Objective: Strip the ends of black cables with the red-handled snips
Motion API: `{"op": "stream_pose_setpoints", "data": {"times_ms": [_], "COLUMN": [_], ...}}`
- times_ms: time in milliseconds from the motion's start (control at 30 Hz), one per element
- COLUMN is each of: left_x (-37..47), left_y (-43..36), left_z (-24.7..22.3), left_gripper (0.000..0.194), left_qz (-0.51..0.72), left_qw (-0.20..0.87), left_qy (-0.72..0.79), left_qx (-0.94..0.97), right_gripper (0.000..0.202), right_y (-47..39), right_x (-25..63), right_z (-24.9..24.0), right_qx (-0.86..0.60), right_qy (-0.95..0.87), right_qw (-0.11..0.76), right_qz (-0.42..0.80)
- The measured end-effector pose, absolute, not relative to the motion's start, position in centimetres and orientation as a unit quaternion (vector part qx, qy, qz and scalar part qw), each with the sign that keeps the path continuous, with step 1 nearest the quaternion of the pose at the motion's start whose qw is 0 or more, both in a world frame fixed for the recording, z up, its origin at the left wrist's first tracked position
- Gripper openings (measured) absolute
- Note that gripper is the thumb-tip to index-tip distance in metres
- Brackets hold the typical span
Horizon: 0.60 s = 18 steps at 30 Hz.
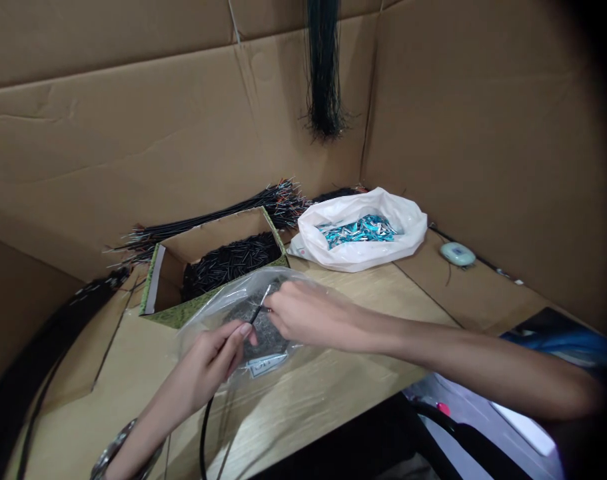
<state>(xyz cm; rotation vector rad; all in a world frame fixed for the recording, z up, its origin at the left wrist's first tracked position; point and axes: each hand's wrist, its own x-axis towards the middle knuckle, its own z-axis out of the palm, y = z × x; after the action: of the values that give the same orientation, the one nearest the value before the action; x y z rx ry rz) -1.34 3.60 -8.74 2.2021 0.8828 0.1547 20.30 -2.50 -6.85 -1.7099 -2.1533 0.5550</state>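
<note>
My left hand [220, 357] pinches a black cable [206, 427] near its end, and the rest of the cable hangs down over the table's front edge. The cable's pale bare tip [268, 292] points up and away from me. Beside that tip my right hand [303, 317] has its fingers closed; whatever they may hold is too small or hidden to make out. Under both hands lies a clear plastic bag [196, 319] with a mass of small grey pieces [278, 343] and a white label [267, 364].
Behind the bag, a green-edged box [170, 312] holds short black tubes [233, 260]. A white bag [363, 259] contains blue-and-silver pieces [360, 230]. Cut cables [218, 212] lie along the cardboard wall [148, 140]. Dark wires [324, 73] hang above. A pale rounded object [457, 254] sits right.
</note>
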Motion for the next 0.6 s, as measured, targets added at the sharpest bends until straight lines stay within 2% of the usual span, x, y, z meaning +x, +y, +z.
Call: {"op": "stream_pose_setpoints", "data": {"times_ms": [133, 300, 600], "left_x": [-1.6, -1.6, -0.9], "left_y": [4.0, 3.8, 3.2], "left_z": [-9.5, -9.5, -9.6], "left_gripper": [0.047, 0.039, 0.044], "left_qz": [0.11, 0.148, 0.109], "left_qw": [0.34, 0.277, 0.244], "left_qy": [0.36, 0.39, 0.406], "left_qx": [0.862, 0.866, 0.874], "right_gripper": [0.021, 0.027, 0.025], "right_y": [-3.2, -4.5, -5.5], "right_x": [19.9, 21.2, 21.3], "right_z": [-6.6, -5.7, -5.4], "right_qx": [-0.601, -0.625, -0.654], "right_qy": [-0.771, -0.748, -0.699], "right_qw": [0.146, 0.185, 0.249], "right_qz": [0.154, 0.121, 0.149]}}
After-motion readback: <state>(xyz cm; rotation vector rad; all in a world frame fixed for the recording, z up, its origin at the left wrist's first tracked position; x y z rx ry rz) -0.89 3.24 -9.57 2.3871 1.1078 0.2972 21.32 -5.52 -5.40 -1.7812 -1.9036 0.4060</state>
